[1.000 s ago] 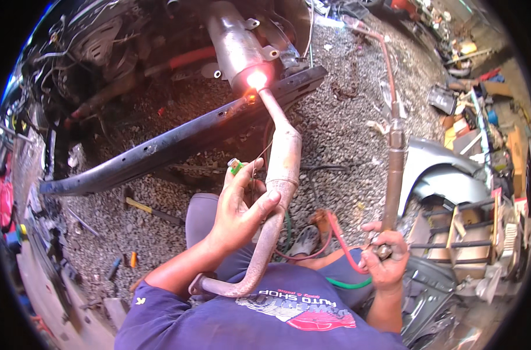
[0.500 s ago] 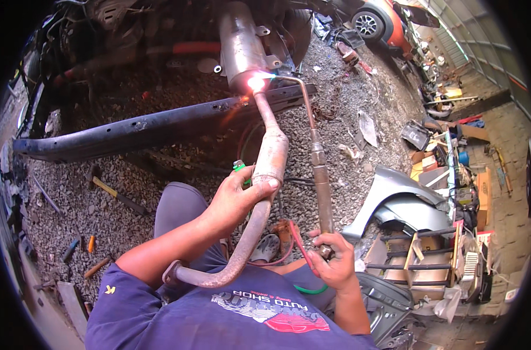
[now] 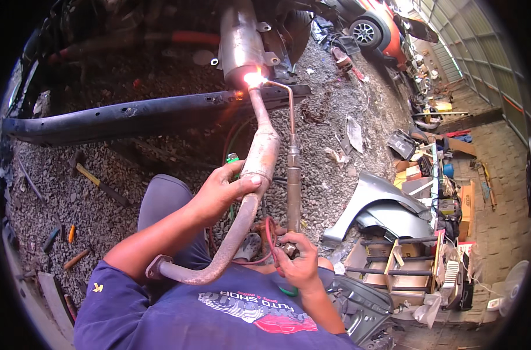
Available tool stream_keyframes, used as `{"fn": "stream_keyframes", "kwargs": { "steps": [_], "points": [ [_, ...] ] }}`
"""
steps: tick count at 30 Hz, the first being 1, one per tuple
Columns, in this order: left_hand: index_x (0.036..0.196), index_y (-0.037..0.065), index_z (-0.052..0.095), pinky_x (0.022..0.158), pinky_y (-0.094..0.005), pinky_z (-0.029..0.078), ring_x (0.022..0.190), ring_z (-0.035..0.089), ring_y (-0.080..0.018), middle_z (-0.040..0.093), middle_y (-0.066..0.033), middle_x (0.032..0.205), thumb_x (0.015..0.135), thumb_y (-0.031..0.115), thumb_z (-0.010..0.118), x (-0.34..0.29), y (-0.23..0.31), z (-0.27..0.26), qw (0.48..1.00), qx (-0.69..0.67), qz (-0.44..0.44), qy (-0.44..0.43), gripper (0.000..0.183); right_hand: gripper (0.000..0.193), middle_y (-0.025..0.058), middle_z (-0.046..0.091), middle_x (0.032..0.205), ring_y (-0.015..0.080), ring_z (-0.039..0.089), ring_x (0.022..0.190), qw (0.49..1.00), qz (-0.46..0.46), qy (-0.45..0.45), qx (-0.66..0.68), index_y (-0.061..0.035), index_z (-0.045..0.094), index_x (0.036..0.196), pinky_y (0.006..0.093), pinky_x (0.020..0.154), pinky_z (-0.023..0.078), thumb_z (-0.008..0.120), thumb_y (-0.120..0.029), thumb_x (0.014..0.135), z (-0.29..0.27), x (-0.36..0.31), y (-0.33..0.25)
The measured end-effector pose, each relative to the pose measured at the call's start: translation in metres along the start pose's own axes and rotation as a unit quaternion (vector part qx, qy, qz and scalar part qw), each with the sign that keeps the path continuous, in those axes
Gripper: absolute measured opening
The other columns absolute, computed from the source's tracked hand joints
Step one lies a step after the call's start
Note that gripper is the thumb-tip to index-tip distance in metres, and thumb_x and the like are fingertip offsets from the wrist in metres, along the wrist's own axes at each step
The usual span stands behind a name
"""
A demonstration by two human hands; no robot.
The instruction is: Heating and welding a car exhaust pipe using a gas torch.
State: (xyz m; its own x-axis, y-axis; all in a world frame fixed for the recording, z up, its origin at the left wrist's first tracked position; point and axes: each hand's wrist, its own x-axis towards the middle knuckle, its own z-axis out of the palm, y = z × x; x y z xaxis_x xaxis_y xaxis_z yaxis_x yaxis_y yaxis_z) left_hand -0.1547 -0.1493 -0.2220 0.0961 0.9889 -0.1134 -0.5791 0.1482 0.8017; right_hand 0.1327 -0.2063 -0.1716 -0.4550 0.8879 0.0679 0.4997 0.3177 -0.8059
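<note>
From my distant seat, I see nearest the blue-purple shirt (image 3: 134, 315) of the wearer, and just above it the oval flange (image 3: 154, 268) which ends the rusty exhaust pipe (image 3: 262, 153). This pipe bends in front of the body, then its long axis goes away from me, slightly to the right, through a thicker section.

The right hand (image 3: 301, 261) is closed around the lower end of a gas torch (image 3: 293, 184), beside a red hose (image 3: 271, 233). The left hand (image 3: 222, 189) grasps the pipe below the thick section, its thumb on top; near its fingers there is a small green object (image 3: 233, 158), and I cannot tell if it is held.

The important relation is this: the torch stands to the right of the pipe, almost parallel, and its bent tip points left to the bright glow (image 3: 255, 78), where the narrow pipe end meets the muffler (image 3: 242, 46). The left hand is nearer to this joint, but only the torch reaches it.

Behind the pipe lies a dark metal beam (image 3: 120, 115). Farther, on the right, I notice an orange car (image 3: 388, 32).
</note>
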Motion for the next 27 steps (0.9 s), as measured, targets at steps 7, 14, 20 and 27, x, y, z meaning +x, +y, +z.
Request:
{"fn": "stream_keyframes", "kwargs": {
  "steps": [7,14,20,27],
  "points": [
    [0.146,-0.005,0.068,0.097,-0.0328,0.056,0.106,0.070,-0.0137,0.075,-0.0089,0.120,0.099,0.047,0.083,-0.0012,-0.0023,-0.0049,0.999,0.020,0.025,-0.010,0.072,0.025,0.0156,0.076,0.130,0.0119,0.075,0.072,1.000,0.012,-0.010,0.012,-0.0021,0.065,0.119,0.0273,0.061,0.059,0.079,0.006,0.101,0.0053,0.0007,-0.0002],
    [0.148,-0.005,0.067,0.100,-0.0323,0.055,0.111,0.068,-0.0140,0.072,-0.0084,0.124,0.100,0.047,0.081,-0.0026,0.0010,-0.0042,0.999,0.030,0.025,-0.007,0.072,0.024,0.0162,0.076,0.130,0.0127,0.076,0.073,1.000,0.011,-0.018,0.006,-0.0019,0.066,0.119,0.0274,0.064,0.060,0.080,0.003,0.101,0.0068,0.0016,-0.0019],
    [0.150,-0.007,0.064,0.105,-0.0341,0.054,0.116,0.068,-0.0167,0.072,-0.0112,0.128,0.098,0.046,0.083,-0.0027,0.0033,-0.0048,0.999,0.033,0.015,-0.010,0.077,0.023,0.0156,0.076,0.129,0.0126,0.076,0.073,1.000,0.012,-0.019,0.018,-0.0017,0.066,0.119,0.0278,0.065,0.060,0.080,0.002,0.102,0.0071,0.0025,-0.0018],
    [0.139,-0.005,0.072,0.098,-0.0330,0.055,0.109,0.068,-0.0142,0.073,-0.0086,0.120,0.099,0.046,0.081,-0.0032,0.0019,-0.0029,0.999,0.034,0.034,-0.005,0.065,0.024,0.0158,0.078,0.125,0.0129,0.075,0.076,1.000,-0.005,-0.010,0.004,-0.0029,0.067,0.118,0.0295,0.069,0.060,0.082,0.000,0.100,0.0060,0.0056,-0.0061]
  ]
}}
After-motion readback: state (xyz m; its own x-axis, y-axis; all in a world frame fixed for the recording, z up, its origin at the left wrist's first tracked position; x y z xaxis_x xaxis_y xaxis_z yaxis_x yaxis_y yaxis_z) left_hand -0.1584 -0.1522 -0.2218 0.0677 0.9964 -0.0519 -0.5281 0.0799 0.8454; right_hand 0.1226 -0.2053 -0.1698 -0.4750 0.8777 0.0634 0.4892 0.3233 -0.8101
